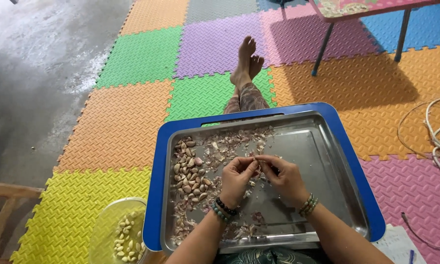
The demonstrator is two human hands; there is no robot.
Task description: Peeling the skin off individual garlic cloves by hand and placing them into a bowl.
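A steel tray [327,161] rests on a blue board [154,195] across my lap. Over the tray's middle, my left hand [237,178] and my right hand [283,176] meet, fingertips pinched together on a small garlic clove [257,159]. A pile of unpeeled garlic cloves [190,178] lies along the tray's left side. Papery garlic skins [234,139] are scattered at the tray's far left and near my wrists. Both wrists wear beaded bracelets.
A clear bowl [114,234] of peeled cloves sits on the yellow mat at lower left. My bare feet [247,61] stretch out over coloured foam mats. A pink table [361,10] stands at far right, a white cord [437,137] lies at right, bare concrete at left.
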